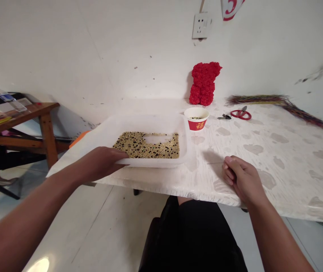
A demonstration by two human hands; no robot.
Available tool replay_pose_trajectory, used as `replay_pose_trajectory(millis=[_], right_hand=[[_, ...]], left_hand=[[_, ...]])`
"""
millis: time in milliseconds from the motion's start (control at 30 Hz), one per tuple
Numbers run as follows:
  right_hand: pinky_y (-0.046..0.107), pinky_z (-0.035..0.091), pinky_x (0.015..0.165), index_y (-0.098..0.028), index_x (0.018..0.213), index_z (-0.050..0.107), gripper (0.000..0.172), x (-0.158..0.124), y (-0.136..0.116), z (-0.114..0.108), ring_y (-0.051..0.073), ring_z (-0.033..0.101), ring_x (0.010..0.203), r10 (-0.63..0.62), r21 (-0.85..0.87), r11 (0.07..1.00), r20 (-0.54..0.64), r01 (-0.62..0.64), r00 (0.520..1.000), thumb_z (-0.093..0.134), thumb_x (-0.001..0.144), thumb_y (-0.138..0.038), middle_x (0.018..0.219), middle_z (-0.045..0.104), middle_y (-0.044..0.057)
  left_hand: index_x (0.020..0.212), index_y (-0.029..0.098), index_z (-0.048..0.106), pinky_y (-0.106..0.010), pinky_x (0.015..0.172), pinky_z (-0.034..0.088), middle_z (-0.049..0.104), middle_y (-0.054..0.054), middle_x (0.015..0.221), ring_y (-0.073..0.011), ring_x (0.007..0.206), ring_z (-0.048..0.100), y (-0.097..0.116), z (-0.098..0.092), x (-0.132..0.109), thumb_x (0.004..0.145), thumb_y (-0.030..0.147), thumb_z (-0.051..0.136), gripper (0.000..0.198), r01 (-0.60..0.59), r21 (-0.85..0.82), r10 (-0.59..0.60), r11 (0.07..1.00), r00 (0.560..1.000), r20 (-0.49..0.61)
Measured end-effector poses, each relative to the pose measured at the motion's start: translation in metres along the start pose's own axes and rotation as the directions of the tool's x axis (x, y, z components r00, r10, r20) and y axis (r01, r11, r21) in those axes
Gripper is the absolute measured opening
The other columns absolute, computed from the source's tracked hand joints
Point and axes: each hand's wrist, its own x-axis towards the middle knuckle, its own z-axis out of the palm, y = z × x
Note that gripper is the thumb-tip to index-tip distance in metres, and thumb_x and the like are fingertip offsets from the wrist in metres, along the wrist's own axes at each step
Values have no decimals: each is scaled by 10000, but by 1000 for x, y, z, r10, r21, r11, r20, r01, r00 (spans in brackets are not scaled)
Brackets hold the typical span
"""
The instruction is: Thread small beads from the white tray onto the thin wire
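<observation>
My left hand (103, 160) grips the near left rim of a translucent plastic tub (152, 162), with part of it over the inner edge. Yellowish and black beads (138, 145) cover much of the tub's floor, leaving a bare patch toward the back. My right hand (239, 175) is closed above the table's front edge, to the right of the tub. From its pinched fingers a thin needle or wire (215, 163) points left. Just behind and right of the tub stands a red and white paper bowl (197, 122), with similar beads visible inside.
A red rose-covered bear figure (203, 83) stands by the wall. Red-handled scissors (241, 114) and a small dark object (224, 116) lie right of the bowl. Bundled thin wires (287, 104) run along the back. A wooden table (46, 128) stands at left.
</observation>
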Motion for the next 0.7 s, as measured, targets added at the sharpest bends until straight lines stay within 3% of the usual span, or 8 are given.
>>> replay_pose_trajectory(millis=[167,267,400,700], right_hand=[[267,302,388,-222,679,556,389,0,-2,1,104,376,420,8,13,1000,0,-8,1000,682,894,-521,505,393,-48],[268,303,386,-223,671,552,393,-1,-2,1,106,374,425,4,13,1000,-1,-4,1000,682,894,-520,507,396,-44],[269,307,382,-226,663,545,402,0,-1,0,109,375,428,-10,11,1000,6,10,1000,684,888,-529,509,402,-40],[267,282,402,-213,649,563,397,0,-3,2,99,370,425,24,19,1000,-15,-24,1000,683,904,-493,505,380,-48]], left_hand=[[827,217,615,-302,701,399,701,-24,883,-200,816,644,8,-4,2,993,345,427,282,62,19,-63,998,993,101],[973,252,676,-307,774,437,724,-17,1061,-217,957,661,6,-6,0,940,340,512,189,92,-31,-87,995,989,123],[1201,303,653,-333,898,462,678,-25,1277,-248,1118,637,5,-7,0,860,463,647,377,127,-98,-116,987,987,107],[1137,255,653,-328,846,456,700,-33,1149,-221,1037,649,48,-9,20,936,394,596,251,-73,-68,74,995,997,17]])
